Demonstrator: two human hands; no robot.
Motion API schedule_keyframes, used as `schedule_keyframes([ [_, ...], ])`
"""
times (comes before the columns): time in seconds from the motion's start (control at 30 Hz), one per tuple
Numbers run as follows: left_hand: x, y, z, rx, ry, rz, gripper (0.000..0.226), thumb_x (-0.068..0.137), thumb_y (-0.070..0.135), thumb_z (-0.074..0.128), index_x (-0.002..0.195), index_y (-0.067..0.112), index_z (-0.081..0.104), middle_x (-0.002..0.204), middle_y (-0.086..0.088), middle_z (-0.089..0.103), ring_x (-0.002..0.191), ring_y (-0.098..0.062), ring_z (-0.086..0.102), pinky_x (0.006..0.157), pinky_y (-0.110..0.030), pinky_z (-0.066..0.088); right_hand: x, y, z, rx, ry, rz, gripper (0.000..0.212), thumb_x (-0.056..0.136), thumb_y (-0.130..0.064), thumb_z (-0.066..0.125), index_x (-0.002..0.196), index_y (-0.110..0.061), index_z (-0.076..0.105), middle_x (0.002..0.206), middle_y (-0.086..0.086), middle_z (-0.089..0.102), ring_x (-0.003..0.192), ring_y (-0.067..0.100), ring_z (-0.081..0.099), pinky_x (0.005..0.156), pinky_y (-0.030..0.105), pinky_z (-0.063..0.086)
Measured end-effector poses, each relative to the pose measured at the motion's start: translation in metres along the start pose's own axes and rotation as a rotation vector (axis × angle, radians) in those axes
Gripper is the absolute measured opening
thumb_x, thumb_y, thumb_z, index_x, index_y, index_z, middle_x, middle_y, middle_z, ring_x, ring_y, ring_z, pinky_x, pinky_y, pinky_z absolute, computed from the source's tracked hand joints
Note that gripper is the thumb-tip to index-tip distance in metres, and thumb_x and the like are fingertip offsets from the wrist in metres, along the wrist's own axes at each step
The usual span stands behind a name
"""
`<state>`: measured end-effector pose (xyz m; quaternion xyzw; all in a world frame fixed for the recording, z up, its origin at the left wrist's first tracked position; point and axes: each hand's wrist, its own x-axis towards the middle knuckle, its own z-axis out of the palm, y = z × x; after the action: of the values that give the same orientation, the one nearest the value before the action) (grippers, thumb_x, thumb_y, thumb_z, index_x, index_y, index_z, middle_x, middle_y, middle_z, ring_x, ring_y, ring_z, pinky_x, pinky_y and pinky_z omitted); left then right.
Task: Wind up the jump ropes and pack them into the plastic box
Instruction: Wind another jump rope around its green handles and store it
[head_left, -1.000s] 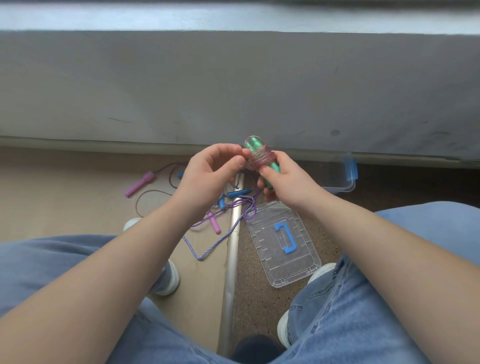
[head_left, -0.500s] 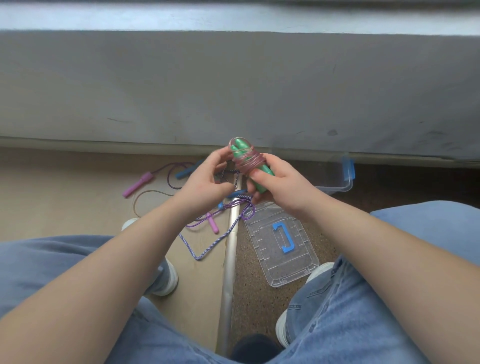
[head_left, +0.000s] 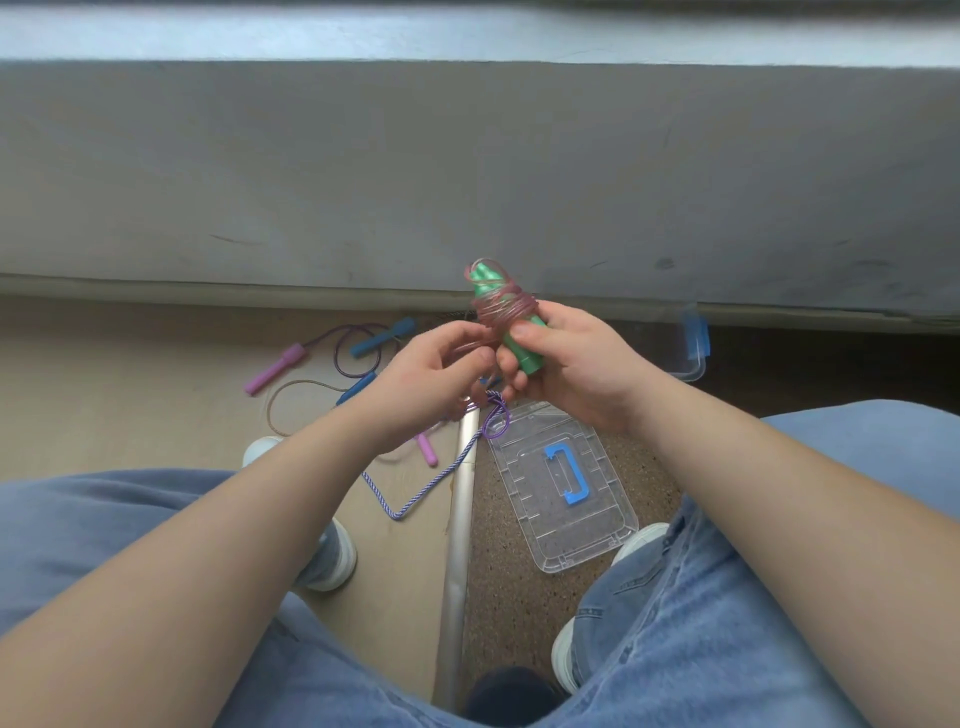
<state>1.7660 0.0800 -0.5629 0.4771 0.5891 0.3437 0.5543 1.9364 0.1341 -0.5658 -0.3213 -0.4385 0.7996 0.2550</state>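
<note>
My right hand (head_left: 571, 364) grips the green handles (head_left: 519, 338) of a jump rope, held tilted in the air, with pink clear cord (head_left: 501, 306) coiled round their upper part. My left hand (head_left: 431, 379) pinches the loose end of that cord just left of the handles. On the floor below lie more ropes: pink handles (head_left: 275, 369), blue handles (head_left: 382, 338) and a purple-white braided cord (head_left: 415, 499). The clear plastic box (head_left: 691, 358) with a blue latch is mostly hidden behind my right hand.
The box's clear lid (head_left: 566, 499) with a blue handle lies flat on the brown carpet between my knees. A metal floor strip (head_left: 457, 545) divides beige floor from carpet. A grey wall (head_left: 467, 171) runs across ahead. My shoes and jeans frame the bottom.
My left hand has dropped lower and pulled the cord's end down beside the handles. The green handles have tilted a little more toward the right hand.
</note>
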Motion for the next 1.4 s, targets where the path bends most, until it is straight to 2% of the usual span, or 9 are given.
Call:
schedule_keyframes([
  [0.1,-0.003,0.003,0.001,0.054,-0.03,-0.001,0.023,0.103,0.011,0.048,0.123,0.015,0.06,0.077,0.002,0.072,0.053,-0.001,0.055,0.05,-0.013,0.042,0.004,-0.002,-0.002,-0.078,0.178,-0.015,0.009,0.104,-0.007,0.044,0.1,-0.007,0.052,0.071,0.009,0.057,0.058,0.021,0.049,0.058,0.035,0.05],
  [0.23,0.0,-0.003,-0.007,0.247,0.115,0.096,0.025,0.101,0.018,0.053,0.121,0.026,0.066,0.076,0.001,0.074,0.058,-0.007,0.055,0.059,-0.027,0.049,0.011,-0.001,-0.012,-0.259,0.364,-0.027,0.009,0.104,-0.008,0.045,0.109,-0.007,0.052,0.074,0.008,0.057,0.056,0.018,0.049,0.06,0.035,0.05],
  [0.43,-0.004,0.012,-0.008,0.009,0.203,0.206,0.017,0.095,0.004,0.063,0.104,0.016,0.071,0.078,0.002,0.074,0.065,-0.01,0.064,0.065,-0.024,0.057,0.01,0.006,-0.008,-0.358,0.315,0.051,0.019,0.104,-0.011,0.047,0.121,-0.005,0.053,0.075,0.008,0.059,0.058,0.017,0.051,0.064,0.038,0.052],
  [0.53,0.001,0.008,-0.014,0.168,0.322,0.217,0.014,0.089,0.014,0.073,0.099,0.024,0.073,0.079,0.006,0.076,0.069,-0.016,0.07,0.075,-0.039,0.061,0.009,0.006,-0.008,-0.374,0.28,0.029,0.022,0.104,-0.011,0.047,0.124,-0.006,0.053,0.075,0.006,0.06,0.06,0.016,0.052,0.064,0.036,0.052],
  [0.67,0.005,0.0,-0.02,0.312,0.512,0.209,0.022,0.093,0.019,0.068,0.115,0.019,0.072,0.082,0.005,0.076,0.073,-0.004,0.073,0.082,-0.033,0.061,0.007,0.003,-0.007,-0.374,0.256,-0.011,0.016,0.104,-0.01,0.047,0.119,-0.008,0.054,0.076,0.007,0.06,0.061,0.016,0.052,0.065,0.036,0.053],
  [0.93,0.003,0.005,-0.017,0.339,0.521,0.248,0.006,0.087,0.027,0.075,0.092,0.029,0.078,0.077,0.018,0.072,0.07,0.006,0.066,0.072,-0.014,0.052,0.008,0.004,-0.008,-0.492,0.301,0.011,0.022,0.102,-0.014,0.049,0.124,-0.015,0.054,0.077,0.004,0.064,0.064,0.017,0.055,0.071,0.041,0.056],
  [1.03,0.004,0.009,-0.015,0.162,0.464,0.197,0.006,0.088,0.02,0.074,0.089,0.025,0.076,0.073,0.016,0.072,0.066,0.007,0.062,0.066,-0.012,0.048,0.006,0.007,-0.006,-0.57,0.289,0.02,0.024,0.101,-0.017,0.049,0.125,-0.017,0.053,0.078,0.003,0.065,0.067,0.018,0.058,0.075,0.049,0.058],
  [1.2,0.005,0.013,-0.008,-0.251,0.23,0.048,0.012,0.087,0.008,0.072,0.09,0.019,0.077,0.082,-0.003,0.068,0.076,-0.016,0.057,0.072,-0.026,0.05,0.004,0.012,0.002,-0.647,0.239,-0.002,0.02,0.101,-0.026,0.055,0.12,-0.022,0.054,0.074,-0.003,0.067,0.068,0.018,0.063,0.078,0.055,0.058],
  [1.4,0.006,0.01,-0.009,-0.278,0.198,0.044,0.021,0.079,0.004,0.079,0.098,0.013,0.075,0.09,-0.007,0.069,0.085,-0.018,0.063,0.084,-0.034,0.054,0.001,0.012,0.004,-0.716,0.232,-0.044,0.024,0.101,-0.029,0.055,0.124,-0.023,0.052,0.079,0.0,0.066,0.069,0.015,0.063,0.075,0.055,0.058],
])
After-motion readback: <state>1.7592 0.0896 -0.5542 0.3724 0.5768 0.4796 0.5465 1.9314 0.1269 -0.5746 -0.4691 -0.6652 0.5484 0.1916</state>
